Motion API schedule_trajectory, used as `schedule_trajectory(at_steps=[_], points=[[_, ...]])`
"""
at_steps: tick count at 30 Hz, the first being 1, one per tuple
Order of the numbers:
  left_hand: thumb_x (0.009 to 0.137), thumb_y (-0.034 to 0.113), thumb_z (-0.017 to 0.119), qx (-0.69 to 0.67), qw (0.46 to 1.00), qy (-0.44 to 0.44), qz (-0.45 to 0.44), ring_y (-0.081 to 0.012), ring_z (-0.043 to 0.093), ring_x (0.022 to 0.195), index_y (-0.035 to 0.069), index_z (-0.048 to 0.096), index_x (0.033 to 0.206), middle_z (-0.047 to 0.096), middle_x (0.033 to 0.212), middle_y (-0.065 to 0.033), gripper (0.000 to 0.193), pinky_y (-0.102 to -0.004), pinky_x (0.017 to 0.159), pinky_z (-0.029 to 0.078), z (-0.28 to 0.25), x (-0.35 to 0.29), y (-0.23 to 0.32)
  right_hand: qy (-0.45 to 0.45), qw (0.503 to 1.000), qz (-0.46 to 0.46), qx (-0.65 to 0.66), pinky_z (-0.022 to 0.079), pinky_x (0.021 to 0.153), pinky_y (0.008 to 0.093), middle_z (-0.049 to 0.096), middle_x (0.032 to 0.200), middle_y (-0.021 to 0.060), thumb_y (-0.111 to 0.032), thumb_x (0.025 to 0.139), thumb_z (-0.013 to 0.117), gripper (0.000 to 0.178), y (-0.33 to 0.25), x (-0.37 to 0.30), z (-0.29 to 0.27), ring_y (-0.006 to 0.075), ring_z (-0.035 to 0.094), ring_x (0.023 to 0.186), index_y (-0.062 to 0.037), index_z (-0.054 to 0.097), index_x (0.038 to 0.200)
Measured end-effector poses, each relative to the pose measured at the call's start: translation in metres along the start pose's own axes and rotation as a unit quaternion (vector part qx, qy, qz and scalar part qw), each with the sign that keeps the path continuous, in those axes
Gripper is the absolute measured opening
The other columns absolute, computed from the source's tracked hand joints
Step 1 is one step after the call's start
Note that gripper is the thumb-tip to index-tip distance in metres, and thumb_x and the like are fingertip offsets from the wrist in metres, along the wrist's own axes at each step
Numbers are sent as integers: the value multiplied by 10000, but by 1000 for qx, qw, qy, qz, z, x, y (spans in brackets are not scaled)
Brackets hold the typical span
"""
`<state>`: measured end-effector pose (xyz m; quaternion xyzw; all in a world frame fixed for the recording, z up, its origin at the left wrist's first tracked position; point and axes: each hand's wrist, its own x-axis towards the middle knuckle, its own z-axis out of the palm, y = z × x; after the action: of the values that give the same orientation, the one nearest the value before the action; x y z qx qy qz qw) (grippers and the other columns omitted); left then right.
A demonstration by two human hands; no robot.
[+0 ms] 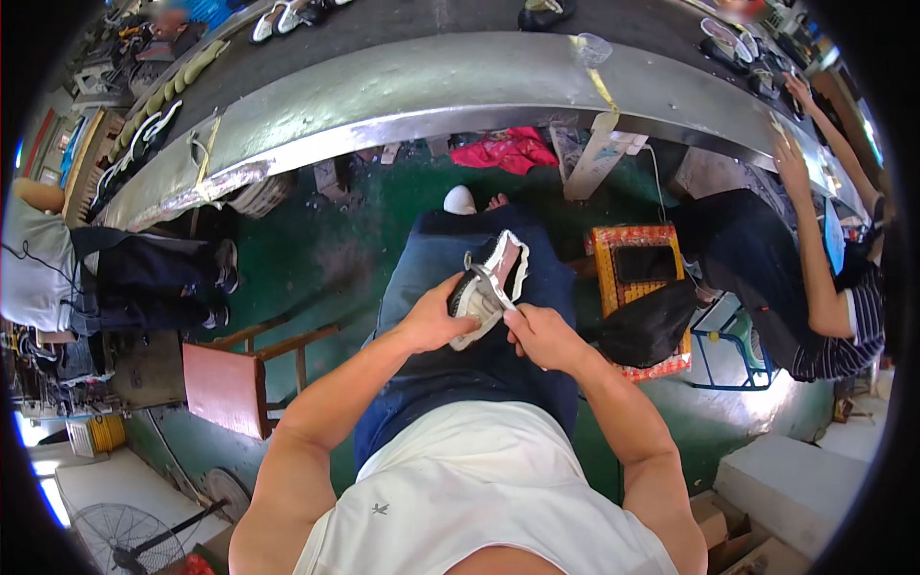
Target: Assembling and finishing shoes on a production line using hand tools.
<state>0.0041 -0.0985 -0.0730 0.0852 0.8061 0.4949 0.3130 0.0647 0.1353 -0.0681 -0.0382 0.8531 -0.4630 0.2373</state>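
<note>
White shirt, on the near side of the shoe upper, is bearing a small dark emblem. Left hand is gripping the shoe upper's left side, fingers half curled; right hand, nearly closed, is pinching a grey strip at its right. Blue trousers are lying beneath it. Green floor is stretching leftward of it; beyond, the metal bench's edge is running across.
</note>
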Motion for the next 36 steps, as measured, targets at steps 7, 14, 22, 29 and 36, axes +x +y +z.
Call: schedule_trajectory(at_steps=[7, 14, 22, 29, 36], points=[[739, 50, 841, 83, 988, 111, 75, -187, 660, 1044, 8, 408, 1482, 669, 1174, -145, 861, -324, 909, 539, -42, -27, 41, 49, 979, 16, 198, 518, 676, 284, 641, 891, 66, -403, 1099, 386, 483, 27, -21, -12, 127, 630, 736, 39, 580, 1130], [820, -34, 792, -282, 922, 137, 227, -191, 704, 910, 29, 394, 1392, 705, 1030, -144, 700, -339, 788, 593, -62, 11, 83, 107, 964, 3, 243, 520, 665, 309, 657, 865, 96, -382, 1099, 387, 491, 38, -25, -17, 152, 646, 713, 63, 592, 1111], [919, 532, 712, -342, 934, 27, -102, -163, 695, 803, -2, 689, 1071, 719, 980, -95, 555, -358, 730, 571, -10, 104, -6, 70, 993, 25, 93, 512, 706, 362, 649, 822, 127, -230, 989, 586, 273, 13, -36, -29, 209, 635, 732, 30, 609, 1070], [1123, 364, 283, -386, 920, -8, -63, -205, 536, 1283, 25, 462, 1469, 543, 1435, -126, 517, -348, 1106, 414, 51, 63, -69, -43, 998, 30, 26, 500, 728, 406, 610, 799, 164, -212, 957, 605, 218, 29, -36, -31, 302, 613, 728, -1, 581, 1007], [1121, 419, 259, -346, 938, 25, -21, -207, 506, 1310, 45, 407, 1513, 533, 1429, -134, 562, -333, 1133, 379, 68, 58, -76, -170, 972, 145, 68, 521, 610, 324, 620, 785, 43, -174, 961, 623, 194, 4, -6, -42, 140, 611, 657, -10, 619, 1065]])
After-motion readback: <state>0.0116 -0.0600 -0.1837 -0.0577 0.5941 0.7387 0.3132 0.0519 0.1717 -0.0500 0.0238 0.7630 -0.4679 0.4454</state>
